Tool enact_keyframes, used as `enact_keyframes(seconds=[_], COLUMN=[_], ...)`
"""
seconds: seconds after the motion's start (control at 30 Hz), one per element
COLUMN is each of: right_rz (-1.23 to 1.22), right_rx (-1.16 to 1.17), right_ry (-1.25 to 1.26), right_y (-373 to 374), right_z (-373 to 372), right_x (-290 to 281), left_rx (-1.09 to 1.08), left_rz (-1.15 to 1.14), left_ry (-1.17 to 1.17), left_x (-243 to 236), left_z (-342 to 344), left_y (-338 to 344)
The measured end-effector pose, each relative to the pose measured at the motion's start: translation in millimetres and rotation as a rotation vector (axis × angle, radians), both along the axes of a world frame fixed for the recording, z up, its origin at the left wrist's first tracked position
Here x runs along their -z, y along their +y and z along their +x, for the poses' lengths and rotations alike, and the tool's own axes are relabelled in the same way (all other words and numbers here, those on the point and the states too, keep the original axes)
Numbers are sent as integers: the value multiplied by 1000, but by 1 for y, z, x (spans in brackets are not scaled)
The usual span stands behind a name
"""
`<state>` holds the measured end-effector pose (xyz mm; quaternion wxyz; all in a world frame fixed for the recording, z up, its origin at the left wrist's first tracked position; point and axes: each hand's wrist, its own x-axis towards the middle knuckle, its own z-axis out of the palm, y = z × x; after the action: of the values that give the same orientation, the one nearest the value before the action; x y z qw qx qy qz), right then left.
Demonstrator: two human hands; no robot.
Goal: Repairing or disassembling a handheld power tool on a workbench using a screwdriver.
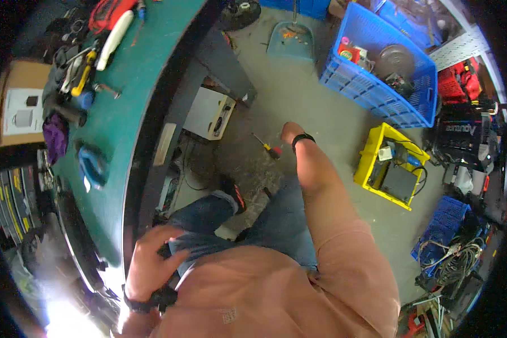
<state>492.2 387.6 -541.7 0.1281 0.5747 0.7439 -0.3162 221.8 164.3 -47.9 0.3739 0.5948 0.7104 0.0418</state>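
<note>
A screwdriver with a red and yellow handle and a thin, straight shaft lies on its side on the grey floor. The yellow part is by the shaft, and the red part is at the fat end, with a dark bit too. The shaft points away from the person and a little to the left — so the handle is the nearer end. The tip is too small to tell its shape. The right hand is near it — not touching.
</note>
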Motion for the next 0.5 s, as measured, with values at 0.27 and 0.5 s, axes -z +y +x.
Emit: enact_keyframes(seconds=[0.27,0.5], right_rz=[-345,-543], right_rx=[229,611], right_ry=[59,32], right_y=[-31,-108], right_z=[-71,-41], right_x=[126,213], left_rx=[-574,-446], left_rz=[-257,-493], left_ry=[-56,-133], left_x=[20,56], left_z=[-56,-69], left_y=[-18,66])
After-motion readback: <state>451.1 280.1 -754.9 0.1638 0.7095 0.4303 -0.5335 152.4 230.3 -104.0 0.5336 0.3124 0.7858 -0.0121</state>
